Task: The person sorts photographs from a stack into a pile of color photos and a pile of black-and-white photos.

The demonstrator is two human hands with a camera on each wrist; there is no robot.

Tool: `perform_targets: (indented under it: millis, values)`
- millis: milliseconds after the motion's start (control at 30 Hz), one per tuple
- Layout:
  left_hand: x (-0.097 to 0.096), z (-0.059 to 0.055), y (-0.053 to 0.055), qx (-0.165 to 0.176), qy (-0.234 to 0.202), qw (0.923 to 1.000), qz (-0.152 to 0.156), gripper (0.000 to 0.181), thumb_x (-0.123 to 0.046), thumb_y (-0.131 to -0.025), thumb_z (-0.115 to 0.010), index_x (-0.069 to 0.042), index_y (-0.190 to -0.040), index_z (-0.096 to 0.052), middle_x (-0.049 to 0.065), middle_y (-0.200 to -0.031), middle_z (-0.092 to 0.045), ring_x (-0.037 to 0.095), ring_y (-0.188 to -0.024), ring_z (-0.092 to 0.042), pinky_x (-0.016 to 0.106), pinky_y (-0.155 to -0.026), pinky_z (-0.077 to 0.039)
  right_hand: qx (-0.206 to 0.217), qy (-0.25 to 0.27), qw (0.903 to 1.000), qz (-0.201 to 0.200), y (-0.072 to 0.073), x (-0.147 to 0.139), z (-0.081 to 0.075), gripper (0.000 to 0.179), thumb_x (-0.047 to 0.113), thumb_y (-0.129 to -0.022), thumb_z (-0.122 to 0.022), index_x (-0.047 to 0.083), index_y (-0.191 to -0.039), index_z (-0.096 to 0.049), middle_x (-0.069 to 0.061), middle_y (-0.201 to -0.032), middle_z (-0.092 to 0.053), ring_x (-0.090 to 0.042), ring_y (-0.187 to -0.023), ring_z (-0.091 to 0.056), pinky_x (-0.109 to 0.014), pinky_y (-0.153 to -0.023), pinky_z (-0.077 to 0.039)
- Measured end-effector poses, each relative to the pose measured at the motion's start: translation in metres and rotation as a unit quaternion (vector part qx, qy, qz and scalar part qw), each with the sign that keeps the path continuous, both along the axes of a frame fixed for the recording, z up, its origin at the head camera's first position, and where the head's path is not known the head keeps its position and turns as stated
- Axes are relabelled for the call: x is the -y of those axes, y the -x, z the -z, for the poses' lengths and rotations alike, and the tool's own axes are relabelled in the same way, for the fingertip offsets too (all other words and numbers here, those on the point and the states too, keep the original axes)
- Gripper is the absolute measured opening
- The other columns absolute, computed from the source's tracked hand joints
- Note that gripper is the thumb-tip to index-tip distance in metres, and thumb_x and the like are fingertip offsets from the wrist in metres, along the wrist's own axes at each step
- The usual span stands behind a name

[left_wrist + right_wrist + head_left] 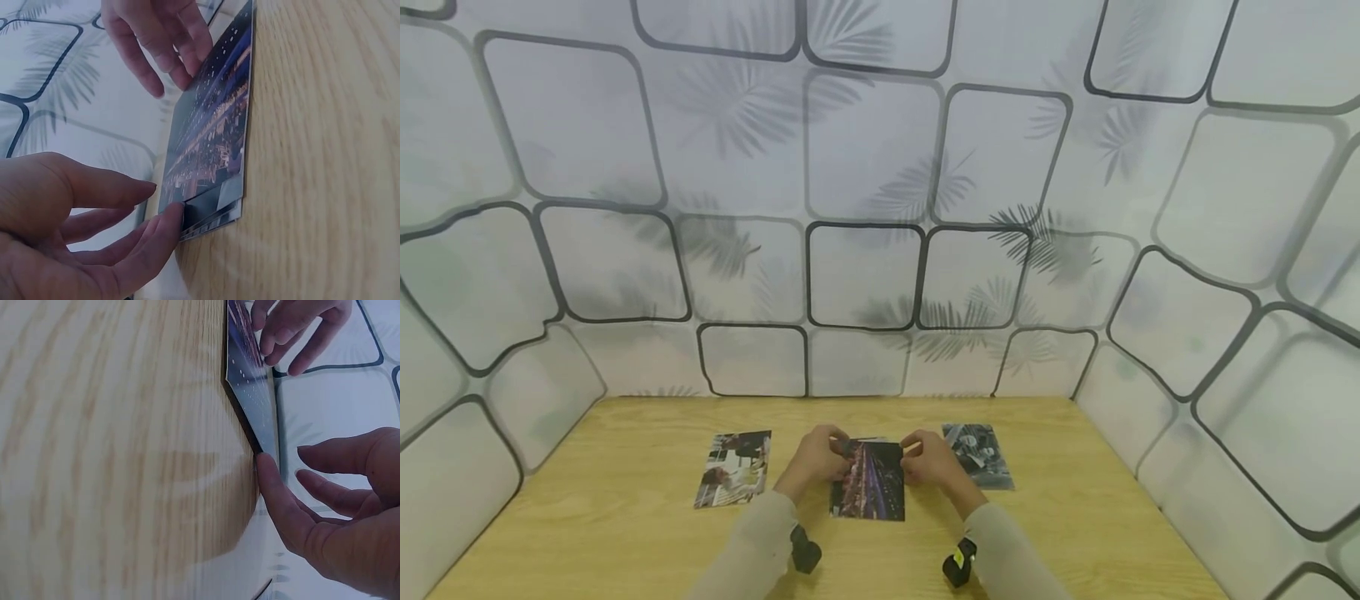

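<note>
A photo print (871, 483) of a city at night with streaks of light lies on the table between the hands. Under it, other prints (219, 217) show at one end, so this is a small stack. My left hand (817, 457) is at its left side, fingertips touching the stack's edge, the thumb apart from them. Opposite, my right hand (931, 461) rests a fingertip (267, 464) against the print's edge near a corner. Its thumb stands off the print. Neither hand pinches the stack.
To the left lies another photo print (736, 468), showing people; a dark greyish print (977, 456) lies to the right. The wooden table (625, 533) is bounded at the back and sides by patterned white fabric (865, 275).
</note>
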State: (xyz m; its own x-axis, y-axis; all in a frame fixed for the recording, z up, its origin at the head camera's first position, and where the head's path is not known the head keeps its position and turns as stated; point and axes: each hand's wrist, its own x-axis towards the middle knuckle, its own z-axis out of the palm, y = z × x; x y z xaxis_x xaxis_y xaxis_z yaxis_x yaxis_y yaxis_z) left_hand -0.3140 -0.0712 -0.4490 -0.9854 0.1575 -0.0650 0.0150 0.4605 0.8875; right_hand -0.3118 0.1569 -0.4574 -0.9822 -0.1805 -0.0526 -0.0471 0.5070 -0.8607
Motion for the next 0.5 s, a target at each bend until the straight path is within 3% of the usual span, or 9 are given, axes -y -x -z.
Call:
perform_targets:
  millis: [400,500]
  values:
    - [0.0031,0.0052,0.0002,-0.020,0.024,0.9995,-0.007,0.049,0.011,-0.073,-0.067,0.009,-0.122,-0.066,0.029,-0.116,-0.068,0.037,-0.098,-0.071,0.038,-0.077,-0.065,-0.003,0.003,1.0000,-0.005,-0.0001,0.0010,0.0005,0.035,-0.005,-0.092,-0.065,-0.011,-0.127,-0.060,-0.028,-0.111,-0.067,-0.025,-0.080,-0.072,-0.040,-0.071,-0.065]
    - [0.0034,0.0058,-0.0004,-0.035,0.034,0.9988,0.000,0.046,0.009,-0.073,-0.068,0.008,-0.119,-0.069,0.025,-0.115,-0.071,0.031,-0.097,-0.071,0.037,-0.076,-0.064,-0.002,0.004,1.0000,-0.007,-0.0008,0.0014,-0.0004,0.035,-0.005,-0.092,-0.065,-0.010,-0.127,-0.061,-0.028,-0.112,-0.066,-0.025,-0.081,-0.072,-0.040,-0.071,-0.065]
